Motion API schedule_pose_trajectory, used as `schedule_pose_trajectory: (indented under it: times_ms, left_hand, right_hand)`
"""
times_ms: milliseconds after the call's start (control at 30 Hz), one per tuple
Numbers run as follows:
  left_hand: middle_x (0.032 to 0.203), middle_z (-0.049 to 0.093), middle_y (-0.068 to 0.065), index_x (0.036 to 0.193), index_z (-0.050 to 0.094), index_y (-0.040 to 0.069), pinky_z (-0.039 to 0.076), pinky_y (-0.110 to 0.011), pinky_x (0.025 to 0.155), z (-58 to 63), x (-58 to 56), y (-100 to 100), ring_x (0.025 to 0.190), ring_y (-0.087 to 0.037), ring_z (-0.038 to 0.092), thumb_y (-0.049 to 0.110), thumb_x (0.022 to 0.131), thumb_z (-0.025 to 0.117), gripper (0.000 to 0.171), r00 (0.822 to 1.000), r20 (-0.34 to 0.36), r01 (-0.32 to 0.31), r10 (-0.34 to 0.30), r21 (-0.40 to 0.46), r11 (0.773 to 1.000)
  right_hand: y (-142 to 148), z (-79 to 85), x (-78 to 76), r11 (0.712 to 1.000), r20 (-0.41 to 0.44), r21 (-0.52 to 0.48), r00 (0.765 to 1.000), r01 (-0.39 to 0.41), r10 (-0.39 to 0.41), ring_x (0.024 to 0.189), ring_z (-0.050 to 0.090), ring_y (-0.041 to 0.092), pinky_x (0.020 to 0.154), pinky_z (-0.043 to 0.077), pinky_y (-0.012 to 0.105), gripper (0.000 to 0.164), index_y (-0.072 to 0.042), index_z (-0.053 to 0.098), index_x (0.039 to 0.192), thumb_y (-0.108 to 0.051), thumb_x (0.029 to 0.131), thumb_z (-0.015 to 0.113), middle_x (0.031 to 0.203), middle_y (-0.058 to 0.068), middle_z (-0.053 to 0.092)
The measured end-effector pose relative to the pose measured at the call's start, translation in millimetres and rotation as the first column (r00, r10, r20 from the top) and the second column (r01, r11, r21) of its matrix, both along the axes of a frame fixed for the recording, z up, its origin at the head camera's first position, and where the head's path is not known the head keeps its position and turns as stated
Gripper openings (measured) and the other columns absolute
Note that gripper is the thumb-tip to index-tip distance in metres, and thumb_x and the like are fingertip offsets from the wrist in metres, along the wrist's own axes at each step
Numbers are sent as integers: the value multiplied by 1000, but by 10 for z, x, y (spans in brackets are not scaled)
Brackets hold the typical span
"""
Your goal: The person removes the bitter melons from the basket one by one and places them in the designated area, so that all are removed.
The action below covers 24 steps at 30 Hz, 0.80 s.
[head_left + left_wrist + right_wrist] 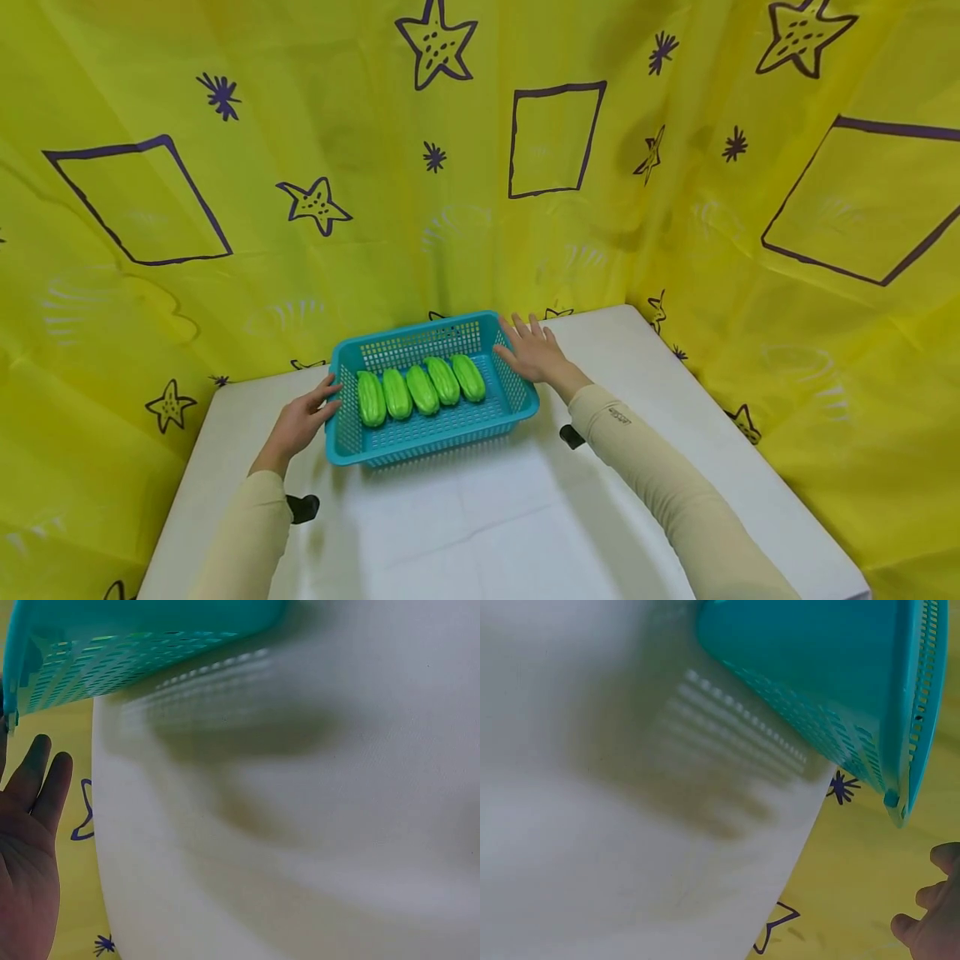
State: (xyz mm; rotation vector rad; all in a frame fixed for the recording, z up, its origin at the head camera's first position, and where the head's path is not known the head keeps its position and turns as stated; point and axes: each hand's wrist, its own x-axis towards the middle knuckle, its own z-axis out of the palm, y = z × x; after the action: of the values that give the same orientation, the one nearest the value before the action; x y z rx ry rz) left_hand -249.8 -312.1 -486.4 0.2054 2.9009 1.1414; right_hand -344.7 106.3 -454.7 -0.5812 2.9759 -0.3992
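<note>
A turquoise plastic basket (442, 429) with perforated walls stands at the back of the white table. Inside it, several shiny green ridged vegetables (422, 390), like small gourds, lie side by side in a row toward its left. My left hand (298, 423) is at the basket's left rim, fingers extended and fingertips right at the edge; in the left wrist view two fingers stretch out below the rim. At the opposite end my right hand (534, 352) is held over the right rim with its fingers spread. The right wrist view shows those fingers apart from the basket's corner.
The white table (465, 525) runs back to a yellow curtain (360, 125) printed with dark stars and frames, which hangs behind and along both sides. A small black device (303, 508) sits at the left wrist, another (572, 437) at the right.
</note>
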Motion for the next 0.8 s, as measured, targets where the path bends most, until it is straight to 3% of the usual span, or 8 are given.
schedule_pose_trajectory:
  times_ms: [267,533,667,800]
  left_hand:
    - [160,24,-6,144,48,4,33,-57,108,-122,10,15,138,-43,35,35,101,55,53,996,37,-88,83,166,982]
    - [161,21,0,144,47,3,29,-52,113,-182,36,60,147,-34,19,29,100,58,53,990,74,-140,122,346,928]
    - [162,19,0,145,45,1,25,-53,115,-180,20,67,149,-31,10,29,99,59,55,988,104,-150,118,404,902]
    - [162,18,1,145,45,0,24,-52,115,-198,-10,67,149,-28,7,28,99,59,55,985,122,-165,124,426,889]
  right_hand:
    - [-76,2,14,992,44,-124,999,-12,18,145,12,45,113,19,64,65,-14,11,159,-47,105,29,160,19,19]
    - [-222,-30,-41,929,40,-368,998,-30,48,144,28,34,117,24,47,59,-4,25,155,-39,107,32,157,15,30]
    - [-286,-6,-69,898,81,-439,997,23,14,142,32,34,115,28,48,57,-5,31,153,-38,106,37,155,14,34]
    - [-332,21,-105,892,127,-449,992,52,6,140,34,36,113,31,50,56,-6,34,152,-35,105,43,154,15,37]
